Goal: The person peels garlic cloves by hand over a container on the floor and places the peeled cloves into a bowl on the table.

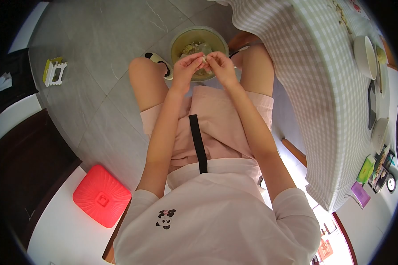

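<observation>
My left hand (186,71) and my right hand (222,67) meet between the knees, fingertips pinched together. A small whitish piece (204,58) shows between them, too small to tell its kind. Both hands are closed on it, thumbs and forefingers nearly touching. Beneath them on the floor stands a round yellowish bin (174,43), partly covered by the hands. Pale scraps (190,48) and something like a clear plastic bag lie inside it.
To the right, a table wears a checked cloth (292,53); a white bowl (364,55) and a dark phone-like object (372,106) are on it. A red square lid-like object (102,196) is at lower left. A small yellow-and-white stool (54,72) stands on the left floor.
</observation>
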The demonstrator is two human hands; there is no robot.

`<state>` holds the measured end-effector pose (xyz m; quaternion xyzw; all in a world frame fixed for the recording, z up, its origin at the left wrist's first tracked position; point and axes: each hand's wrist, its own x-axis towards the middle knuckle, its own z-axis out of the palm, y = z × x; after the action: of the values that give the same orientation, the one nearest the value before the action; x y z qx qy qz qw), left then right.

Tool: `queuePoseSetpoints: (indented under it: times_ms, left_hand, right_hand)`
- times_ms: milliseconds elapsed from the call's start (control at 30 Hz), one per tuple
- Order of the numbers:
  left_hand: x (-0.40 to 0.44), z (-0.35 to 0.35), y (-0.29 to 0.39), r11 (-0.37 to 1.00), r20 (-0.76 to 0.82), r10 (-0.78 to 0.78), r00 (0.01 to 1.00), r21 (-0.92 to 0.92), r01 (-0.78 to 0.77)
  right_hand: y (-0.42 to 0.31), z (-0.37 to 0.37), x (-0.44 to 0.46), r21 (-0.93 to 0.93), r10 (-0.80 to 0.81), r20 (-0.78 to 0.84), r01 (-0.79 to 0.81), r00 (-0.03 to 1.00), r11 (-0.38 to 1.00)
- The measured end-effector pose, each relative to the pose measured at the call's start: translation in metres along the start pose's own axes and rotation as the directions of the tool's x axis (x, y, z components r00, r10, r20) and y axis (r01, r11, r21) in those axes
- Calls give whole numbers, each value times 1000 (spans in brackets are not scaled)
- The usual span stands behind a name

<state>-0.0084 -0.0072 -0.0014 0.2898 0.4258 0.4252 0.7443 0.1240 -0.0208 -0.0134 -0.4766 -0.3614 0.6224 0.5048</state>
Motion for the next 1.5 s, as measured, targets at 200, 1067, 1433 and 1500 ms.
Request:
queuePoseSetpoints:
  times_ms: [200, 1067, 1433, 1500]
  left_hand:
    - [0, 0, -3, 1000, -32, -13, 999, 21, 14]
    - [7, -14, 2, 959, -79, -47, 996, -282, 23]
    - [8, -18, -2, 979, -189, -25, 982, -206, -14]
    - [10, -24, -8, 974, -217, -36, 975, -226, -14]
  right_hand:
    - [0, 2, -3, -416, -225, -9, 201, 974, 887]
    - [26, -11, 45, -359, 184, -165, -232, 969, 904]
    - [27, -14, 44, -516, -53, -105, -8, 993, 857]
    - [65, -27, 56, -576, 24, -110, -83, 994, 813]
